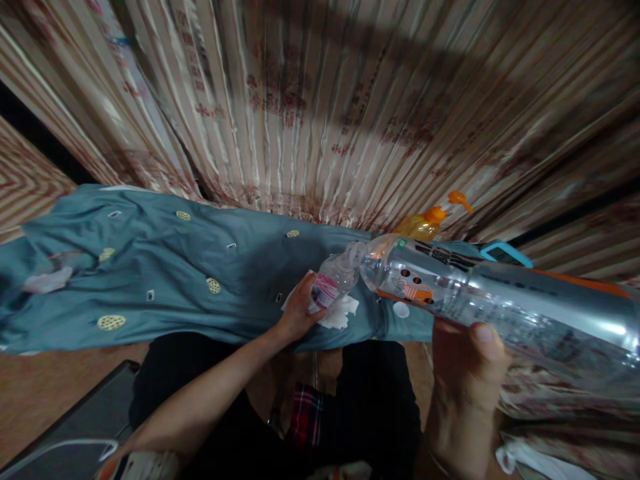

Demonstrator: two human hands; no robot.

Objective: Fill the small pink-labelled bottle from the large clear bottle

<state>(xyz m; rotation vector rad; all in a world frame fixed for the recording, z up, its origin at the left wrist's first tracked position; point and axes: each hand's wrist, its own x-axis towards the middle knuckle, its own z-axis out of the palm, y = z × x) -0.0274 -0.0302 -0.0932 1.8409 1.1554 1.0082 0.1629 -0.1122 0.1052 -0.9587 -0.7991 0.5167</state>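
Observation:
My left hand (pixel 299 310) is wrapped round a small clear plastic bottle (pixel 334 280) with a pink label, holding it tilted over a white tissue (pixel 341 312) on the blue-grey cloth (pixel 165 280). My right hand (pixel 465 387) grips a large clear plastic bottle (pixel 500 303) from below, thumb up on its side. The large bottle lies almost level, its mouth right at the mouth of the small one.
An orange pump bottle (pixel 430 223) stands behind the bottles against the striped curtain (pixel 320 100). A small white cap (pixel 401 309) lies on the cloth. A teal-edged item (pixel 506 252) sits at the right. My dark-clothed legs are below.

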